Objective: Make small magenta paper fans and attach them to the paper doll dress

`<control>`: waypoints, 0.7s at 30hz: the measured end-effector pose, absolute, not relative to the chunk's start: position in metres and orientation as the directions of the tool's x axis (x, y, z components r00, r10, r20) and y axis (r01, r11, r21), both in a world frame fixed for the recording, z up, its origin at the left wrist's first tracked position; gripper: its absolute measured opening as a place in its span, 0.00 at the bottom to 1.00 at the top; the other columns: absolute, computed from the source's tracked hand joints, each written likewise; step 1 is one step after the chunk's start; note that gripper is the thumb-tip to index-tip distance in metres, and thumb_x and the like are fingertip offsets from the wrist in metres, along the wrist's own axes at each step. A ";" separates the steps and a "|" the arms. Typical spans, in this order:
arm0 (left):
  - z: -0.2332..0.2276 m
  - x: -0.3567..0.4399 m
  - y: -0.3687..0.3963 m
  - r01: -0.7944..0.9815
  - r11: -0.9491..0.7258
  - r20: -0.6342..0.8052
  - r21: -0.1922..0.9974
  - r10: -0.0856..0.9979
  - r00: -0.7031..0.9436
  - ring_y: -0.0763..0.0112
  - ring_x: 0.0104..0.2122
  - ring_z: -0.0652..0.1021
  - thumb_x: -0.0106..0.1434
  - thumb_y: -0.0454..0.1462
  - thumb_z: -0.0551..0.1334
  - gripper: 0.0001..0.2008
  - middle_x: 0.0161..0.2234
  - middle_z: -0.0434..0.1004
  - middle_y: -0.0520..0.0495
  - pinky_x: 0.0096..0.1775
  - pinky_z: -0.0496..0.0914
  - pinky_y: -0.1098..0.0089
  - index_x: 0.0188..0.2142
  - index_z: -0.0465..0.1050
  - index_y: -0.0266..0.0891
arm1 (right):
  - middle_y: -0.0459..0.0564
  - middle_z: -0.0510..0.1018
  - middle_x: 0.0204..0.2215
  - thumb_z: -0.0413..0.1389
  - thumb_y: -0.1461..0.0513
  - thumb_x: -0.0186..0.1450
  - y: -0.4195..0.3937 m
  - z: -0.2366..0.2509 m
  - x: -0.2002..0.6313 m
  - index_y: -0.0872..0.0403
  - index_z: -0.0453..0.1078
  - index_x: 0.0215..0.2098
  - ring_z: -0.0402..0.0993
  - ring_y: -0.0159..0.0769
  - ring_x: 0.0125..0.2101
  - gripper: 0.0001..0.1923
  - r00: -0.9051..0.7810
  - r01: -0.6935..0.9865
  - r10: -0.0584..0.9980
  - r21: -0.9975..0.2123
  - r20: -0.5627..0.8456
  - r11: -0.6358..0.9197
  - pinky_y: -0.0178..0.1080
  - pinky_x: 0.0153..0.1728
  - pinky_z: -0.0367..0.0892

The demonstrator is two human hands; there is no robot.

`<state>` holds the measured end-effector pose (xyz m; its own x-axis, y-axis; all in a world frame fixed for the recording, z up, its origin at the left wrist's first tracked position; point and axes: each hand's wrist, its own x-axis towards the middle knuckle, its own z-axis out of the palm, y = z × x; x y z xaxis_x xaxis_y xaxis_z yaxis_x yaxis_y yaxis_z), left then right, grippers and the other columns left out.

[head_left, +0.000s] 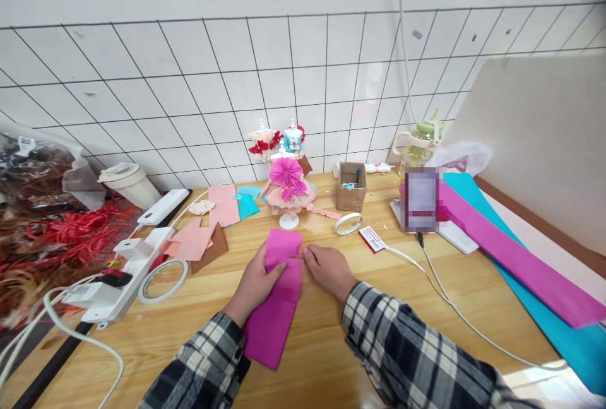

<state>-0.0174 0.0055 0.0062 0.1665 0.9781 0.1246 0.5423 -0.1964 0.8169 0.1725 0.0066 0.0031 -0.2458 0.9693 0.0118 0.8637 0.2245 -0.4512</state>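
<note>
Magenta crepe paper strip (277, 308) lies flat on wooden counter (379, 308), centre front. Left hand (255, 286) pinches its left edge w/ fingers closed on the fold; right hand (329, 270) pinches the right edge, same crease. Paper dress doll (286, 191) stands just behind; tape roll (349, 224) nearby to the right.

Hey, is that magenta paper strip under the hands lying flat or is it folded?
Folded. The magenta paper strip shows a crease across it, the upper part lighter, and both hands, left hand and right hand, pinch at the fold.
</note>
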 end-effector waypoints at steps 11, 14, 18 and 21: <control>-0.006 -0.023 0.006 0.508 -0.199 0.175 0.838 0.980 0.095 0.64 0.52 0.71 0.59 0.43 0.60 0.27 0.53 0.71 0.43 0.55 0.63 0.62 0.57 0.60 0.38 | 0.48 0.78 0.31 0.36 0.52 0.71 0.022 -0.008 0.187 0.53 0.70 0.32 0.71 0.32 0.33 0.25 -0.252 0.683 0.960 -0.681 0.122 0.265 0.33 0.32 0.56; -0.010 -0.023 0.006 0.487 -0.226 0.207 0.843 0.974 0.093 0.65 0.54 0.70 0.59 0.42 0.60 0.29 0.54 0.69 0.43 0.56 0.60 0.63 0.59 0.58 0.38 | 0.48 0.78 0.30 0.36 0.52 0.71 0.021 -0.009 0.189 0.54 0.71 0.32 0.71 0.31 0.33 0.26 -0.249 0.656 0.961 -0.708 0.123 0.260 0.33 0.33 0.57; -0.010 -0.021 0.006 0.485 -0.265 0.255 0.834 0.963 0.087 0.65 0.54 0.69 0.59 0.41 0.60 0.31 0.55 0.68 0.43 0.57 0.59 0.62 0.61 0.55 0.39 | 0.47 0.77 0.28 0.36 0.51 0.71 0.023 -0.014 0.191 0.54 0.71 0.31 0.70 0.31 0.30 0.26 -0.238 0.619 0.959 -0.736 0.157 0.274 0.32 0.32 0.57; -0.008 -0.021 0.005 0.495 -0.275 0.270 0.824 0.959 0.084 0.65 0.54 0.69 0.60 0.41 0.60 0.31 0.55 0.68 0.43 0.57 0.60 0.61 0.61 0.55 0.40 | 0.46 0.76 0.27 0.36 0.50 0.71 0.023 -0.017 0.191 0.54 0.70 0.31 0.69 0.31 0.29 0.27 -0.209 0.580 0.960 -0.766 0.187 0.276 0.32 0.30 0.57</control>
